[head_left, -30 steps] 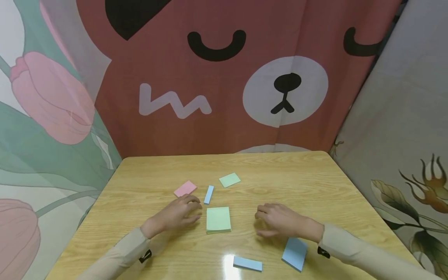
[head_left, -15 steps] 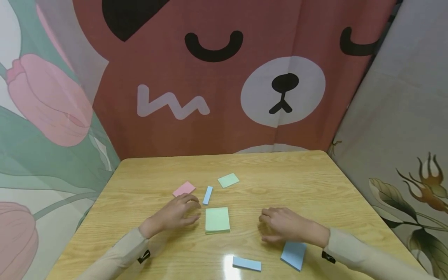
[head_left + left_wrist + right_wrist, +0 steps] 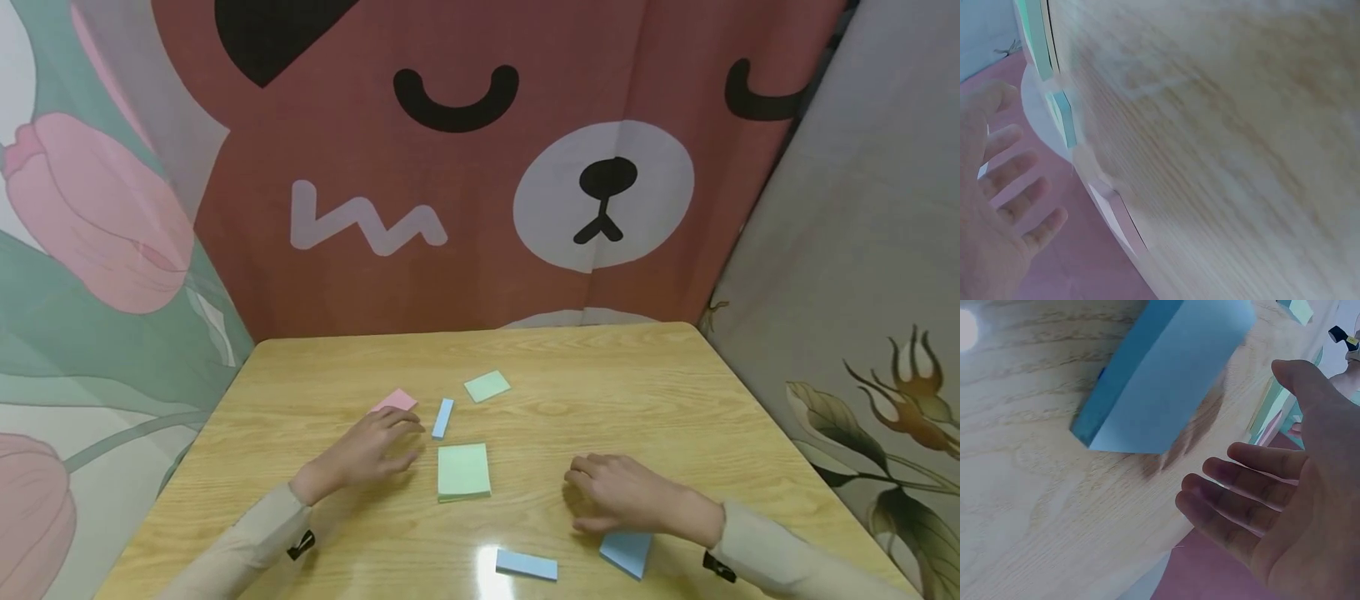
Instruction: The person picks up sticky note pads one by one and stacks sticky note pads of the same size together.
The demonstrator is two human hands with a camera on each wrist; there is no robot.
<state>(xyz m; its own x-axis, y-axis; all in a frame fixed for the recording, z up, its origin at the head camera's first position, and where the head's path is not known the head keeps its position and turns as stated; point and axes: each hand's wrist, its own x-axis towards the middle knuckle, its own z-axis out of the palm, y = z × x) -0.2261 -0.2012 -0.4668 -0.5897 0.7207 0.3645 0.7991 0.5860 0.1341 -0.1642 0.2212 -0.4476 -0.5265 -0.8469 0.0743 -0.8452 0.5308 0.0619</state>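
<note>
My left hand (image 3: 367,450) hovers over the left of the table with fingers loosely spread and nothing in them. It partly covers a pink sticky note pad (image 3: 397,399). Just right of its fingertips are a narrow blue pad (image 3: 443,419) and a square green sticky note pad (image 3: 463,472). On the right, my right hand (image 3: 626,493) is relaxed and holds nothing. Below it lies a blue sticky note pad (image 3: 627,553), partly hidden by the hand in the head view; the right wrist view shows this blue pad (image 3: 1172,381) apart from the fingers.
A small green pad (image 3: 487,386) lies farther back. Near the front is another narrow blue pad (image 3: 527,565), beside a bright glare spot. The wooden table (image 3: 600,367) ends at a curtain (image 3: 375,292) with a bear face; patterned cloths hang at both sides.
My right hand has drawn back toward the front right, now covering more of the blue pad. The left hand has shifted slightly left, over the pink pad. The pads stay in place.
</note>
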